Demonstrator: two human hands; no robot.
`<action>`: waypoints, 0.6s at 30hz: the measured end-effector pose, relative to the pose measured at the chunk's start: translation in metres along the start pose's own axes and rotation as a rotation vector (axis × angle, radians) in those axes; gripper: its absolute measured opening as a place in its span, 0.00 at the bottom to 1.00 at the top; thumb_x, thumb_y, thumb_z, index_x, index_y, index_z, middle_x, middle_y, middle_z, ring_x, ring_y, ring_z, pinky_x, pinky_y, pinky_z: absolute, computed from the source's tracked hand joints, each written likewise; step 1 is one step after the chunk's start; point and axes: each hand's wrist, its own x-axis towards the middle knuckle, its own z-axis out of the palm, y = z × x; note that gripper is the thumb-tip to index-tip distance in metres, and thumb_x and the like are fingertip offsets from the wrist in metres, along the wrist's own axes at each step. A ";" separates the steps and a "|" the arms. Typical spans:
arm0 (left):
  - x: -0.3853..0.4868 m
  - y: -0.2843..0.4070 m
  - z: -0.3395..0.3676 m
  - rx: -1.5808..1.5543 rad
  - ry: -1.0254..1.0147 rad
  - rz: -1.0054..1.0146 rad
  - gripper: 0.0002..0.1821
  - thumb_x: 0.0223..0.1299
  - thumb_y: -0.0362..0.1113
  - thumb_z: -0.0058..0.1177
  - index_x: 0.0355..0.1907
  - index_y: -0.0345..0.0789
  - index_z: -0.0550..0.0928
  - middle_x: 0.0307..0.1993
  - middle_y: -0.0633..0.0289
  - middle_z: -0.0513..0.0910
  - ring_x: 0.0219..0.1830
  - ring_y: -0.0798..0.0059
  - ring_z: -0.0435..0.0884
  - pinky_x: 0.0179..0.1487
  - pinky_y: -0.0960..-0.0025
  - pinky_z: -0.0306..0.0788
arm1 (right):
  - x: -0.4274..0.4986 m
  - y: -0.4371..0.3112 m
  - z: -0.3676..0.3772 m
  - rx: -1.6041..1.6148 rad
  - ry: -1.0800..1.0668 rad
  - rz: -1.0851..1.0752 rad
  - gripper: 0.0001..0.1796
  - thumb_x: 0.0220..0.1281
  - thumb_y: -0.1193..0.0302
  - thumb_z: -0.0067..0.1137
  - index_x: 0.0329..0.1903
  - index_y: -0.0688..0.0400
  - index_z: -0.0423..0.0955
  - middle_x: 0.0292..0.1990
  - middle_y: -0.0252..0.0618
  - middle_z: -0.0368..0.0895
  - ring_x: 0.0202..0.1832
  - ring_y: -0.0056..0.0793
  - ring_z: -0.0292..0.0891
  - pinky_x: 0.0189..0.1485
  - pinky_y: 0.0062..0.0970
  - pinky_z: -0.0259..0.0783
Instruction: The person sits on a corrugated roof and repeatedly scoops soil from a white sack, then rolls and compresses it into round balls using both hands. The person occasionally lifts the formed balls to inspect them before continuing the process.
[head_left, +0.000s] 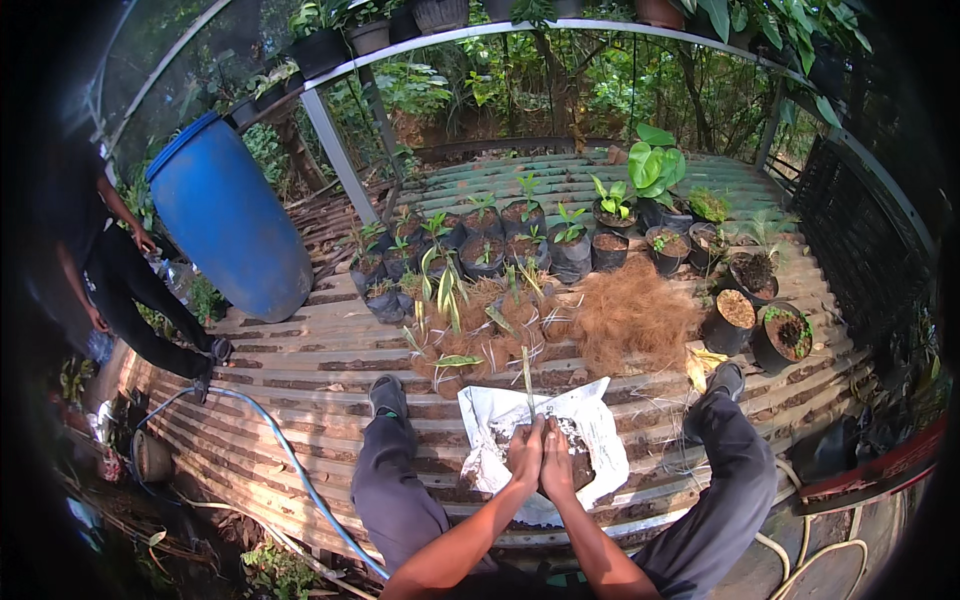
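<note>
My left hand (526, 452) and my right hand (556, 457) are pressed together over a white plastic sack (611, 450) that lies spread between my feet. A narrow upright plant cutting (528, 379) rises from between my fingertips; its lower end is hidden by the hands. Dark soil (583, 469) with white bits lies on the sack around them. Whether soil is packed between my palms is hidden. Just beyond the sack stand several fibre-wrapped bundles (491, 352) tied with white string, some with variegated leaves. To their right is a heap of brown coconut fibre (634, 311).
Potted seedlings in black bags (571, 259) stand in rows on the corrugated sheet floor (322, 427). Black pots (781, 337) line the right side. A blue plastic drum (229, 217) leans at left, near a standing person (131, 262). A blue hose (292, 454) curves across the floor.
</note>
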 end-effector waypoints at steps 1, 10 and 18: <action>0.001 0.000 -0.001 -0.052 -0.014 0.001 0.28 0.57 0.55 0.59 0.42 0.28 0.77 0.35 0.55 0.80 0.40 0.70 0.77 0.48 0.69 0.69 | -0.001 0.000 0.001 -0.047 -0.001 -0.001 0.28 0.76 0.60 0.30 0.70 0.64 0.53 0.67 0.53 0.59 0.70 0.45 0.55 0.71 0.35 0.51; 0.008 -0.019 -0.004 -0.132 -0.029 0.017 0.17 0.58 0.43 0.63 0.39 0.32 0.75 0.31 0.62 0.78 0.32 0.79 0.75 0.37 0.73 0.71 | -0.007 -0.028 0.005 -0.290 -0.003 -0.017 0.32 0.75 0.57 0.31 0.73 0.62 0.46 0.69 0.59 0.51 0.71 0.55 0.49 0.72 0.40 0.49; 0.010 -0.012 0.002 -0.257 -0.094 0.060 0.15 0.61 0.43 0.61 0.38 0.34 0.74 0.31 0.64 0.78 0.31 0.81 0.75 0.35 0.76 0.70 | -0.006 -0.044 -0.002 -0.291 -0.023 -0.199 0.34 0.75 0.58 0.33 0.70 0.72 0.45 0.68 0.66 0.50 0.71 0.59 0.47 0.72 0.41 0.47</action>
